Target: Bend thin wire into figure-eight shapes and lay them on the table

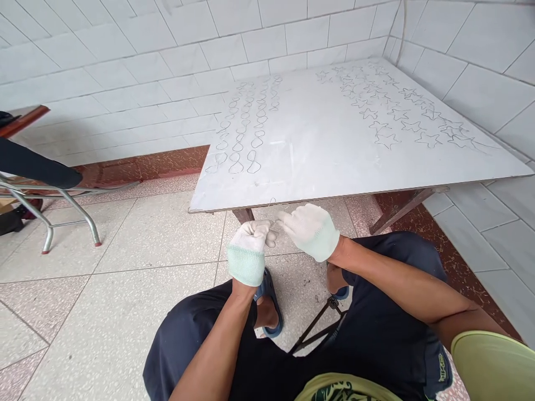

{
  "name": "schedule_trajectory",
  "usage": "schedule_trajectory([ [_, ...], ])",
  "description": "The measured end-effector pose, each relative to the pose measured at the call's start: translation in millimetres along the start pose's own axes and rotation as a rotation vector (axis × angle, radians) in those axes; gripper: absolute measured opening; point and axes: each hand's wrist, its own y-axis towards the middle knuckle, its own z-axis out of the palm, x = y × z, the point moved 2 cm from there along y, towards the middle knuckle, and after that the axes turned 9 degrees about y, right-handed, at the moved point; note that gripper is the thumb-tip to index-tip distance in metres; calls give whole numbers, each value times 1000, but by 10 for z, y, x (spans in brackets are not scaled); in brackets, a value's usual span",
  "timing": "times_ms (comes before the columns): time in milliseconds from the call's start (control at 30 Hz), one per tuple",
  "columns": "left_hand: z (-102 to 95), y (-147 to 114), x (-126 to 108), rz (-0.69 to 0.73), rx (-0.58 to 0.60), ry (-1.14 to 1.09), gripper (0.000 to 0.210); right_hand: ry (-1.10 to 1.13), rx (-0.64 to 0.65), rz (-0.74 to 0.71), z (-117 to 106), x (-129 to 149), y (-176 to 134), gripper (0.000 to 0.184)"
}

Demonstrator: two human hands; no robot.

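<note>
Both hands wear white knit gloves with pale green cuffs and meet just below the table's front edge. Closed in a pinch, my left hand (249,249) holds a thin wire (273,200), whose small curved end sticks up above the fingers. My right hand (311,229) comes in from the right, its fingertips closed on the same wire. Most of the wire is hidden by the gloves or too fine to follow. Beyond the hands, bent wire figure-eights (253,162) lie in rows at the left of the white tabletop (309,161). Star-shaped wires (387,140) lie at the right.
White tiled walls (234,50) border the table behind and at the right. A dark folding stand (317,326) is on the floor between my legs. To the left are a metal-legged stool (69,209) and another person's leg (37,161).
</note>
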Motion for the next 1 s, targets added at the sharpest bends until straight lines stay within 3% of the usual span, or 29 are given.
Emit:
schedule_trajectory([
  [233,39,-2,-59,4,-24,167,23,52,-8,77,71,-48,-26,45],
  [667,-70,20,-92,115,14,534,27,-93,41,47,-39,26,-43,37],
  [1000,-49,7,-36,125,11,523,31,-44,147,125,-99,87,6,52],
])
